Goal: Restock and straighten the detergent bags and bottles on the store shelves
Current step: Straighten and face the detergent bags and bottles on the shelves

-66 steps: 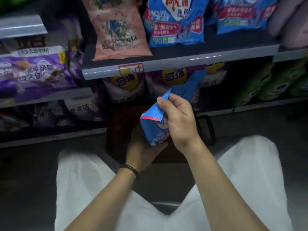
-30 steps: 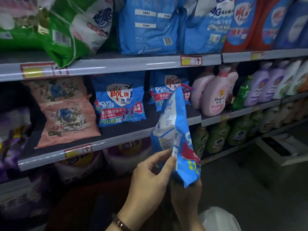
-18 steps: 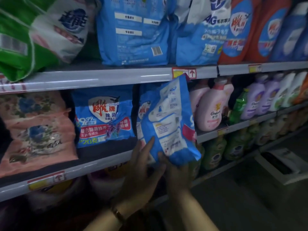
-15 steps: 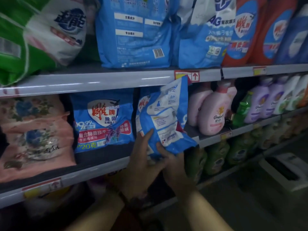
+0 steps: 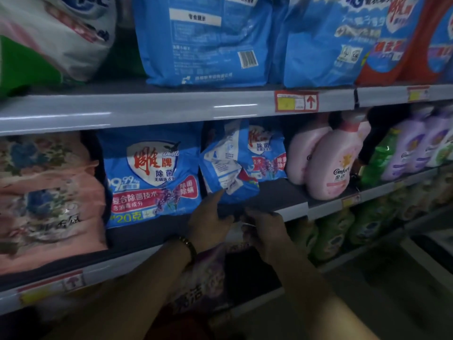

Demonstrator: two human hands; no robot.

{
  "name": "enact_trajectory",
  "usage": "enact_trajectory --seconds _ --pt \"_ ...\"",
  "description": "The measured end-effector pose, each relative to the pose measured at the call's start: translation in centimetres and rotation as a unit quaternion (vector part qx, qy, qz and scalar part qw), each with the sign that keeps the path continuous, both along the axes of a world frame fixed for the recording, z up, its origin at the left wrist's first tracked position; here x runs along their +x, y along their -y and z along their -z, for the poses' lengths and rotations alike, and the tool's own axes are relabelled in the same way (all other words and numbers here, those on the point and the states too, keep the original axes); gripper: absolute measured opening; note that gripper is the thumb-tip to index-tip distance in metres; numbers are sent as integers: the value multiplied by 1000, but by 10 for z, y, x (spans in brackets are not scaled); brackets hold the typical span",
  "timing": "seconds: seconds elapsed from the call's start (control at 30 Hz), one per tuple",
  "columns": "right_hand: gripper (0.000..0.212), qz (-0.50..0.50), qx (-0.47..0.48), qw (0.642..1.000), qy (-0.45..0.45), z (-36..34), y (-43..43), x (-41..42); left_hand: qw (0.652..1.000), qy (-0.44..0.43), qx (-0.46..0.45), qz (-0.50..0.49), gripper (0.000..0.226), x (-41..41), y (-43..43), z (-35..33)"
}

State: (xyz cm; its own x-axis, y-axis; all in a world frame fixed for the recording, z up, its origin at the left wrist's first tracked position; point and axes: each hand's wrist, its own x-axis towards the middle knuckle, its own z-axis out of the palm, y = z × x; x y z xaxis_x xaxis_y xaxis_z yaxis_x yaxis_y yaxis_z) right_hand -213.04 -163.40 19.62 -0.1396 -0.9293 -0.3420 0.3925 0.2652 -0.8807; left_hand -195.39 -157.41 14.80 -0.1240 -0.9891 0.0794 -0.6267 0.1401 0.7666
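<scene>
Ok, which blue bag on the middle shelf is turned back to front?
The small tilted bag above the left hand: it shows white text panels; the big bag beside it and the bag behind show red logos.

Tilted bag [image 5: 229,165] on shelf [image 5: 277,196], between upright bag [image 5: 152,175] and bottles [image 5: 328,163].

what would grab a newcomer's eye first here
Two hands meet at the front of the middle shelf: the left hand touches the bottom of a small blue bag turned back side out, and the right hand is beside it at the shelf lip. To the left of that bag stands a bigger blue bag with bold red characters, and to its right are pink bottles.
</scene>
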Motion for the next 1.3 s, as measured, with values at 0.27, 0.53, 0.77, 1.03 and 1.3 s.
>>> enact_trajectory --seconds 0.27,0.53,0.77,1.03,1.3 --pt "21 -96 27 973 -210 87 -114 22 998 19 63 17 42 9 -50 2" --pt "22 -190 8 926 -326 93 -181 63 989 70 132 17 15 61 -148 20" --pt "13 -319 11 872 -371 102 -253 134 973 105 203 -39 9 144 -244 70" --pt "14 -458 115 795 -380 188 -321 199 942 105 305 -91 32 234 -311 115" --pt "18 -496 188 756 -384 255 -353 256 941 102 305 -106 25 285 -319 172"
